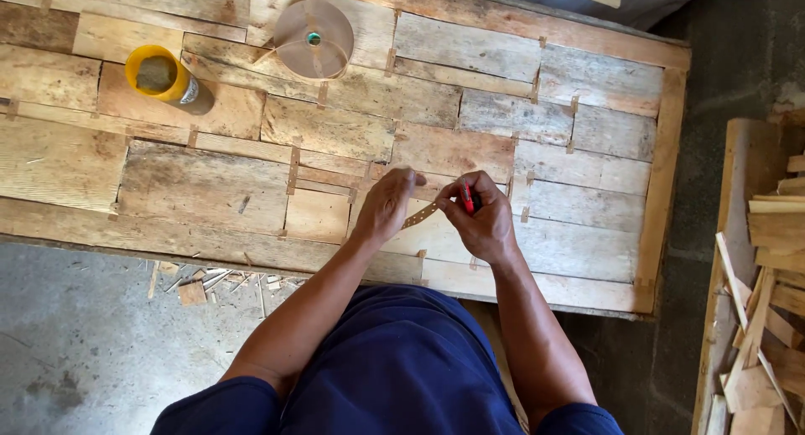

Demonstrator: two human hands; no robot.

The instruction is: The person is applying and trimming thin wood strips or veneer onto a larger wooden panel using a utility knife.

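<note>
Both hands meet over the near middle of a patchwork wooden panel [201, 187]. The left hand [384, 207] pinches one end of a thin brown strip [421, 214] and presses it to the boards; the right hand [482, 217] is curled around a red tool [467, 197] at the strip's other end — its kind is unclear. Far left stands a yellow-rimmed container [161, 77], beside a roll of brown tape [314, 39]. Wood offcuts [767, 317] lie piled at the right.

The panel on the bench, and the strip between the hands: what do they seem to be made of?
Panel: rough, unfinished wood pieces; grain and uneven weathered tones show. Strip, held by the left hand and right hand: thin, tan, probably tape or veneer, like the roll.
</note>
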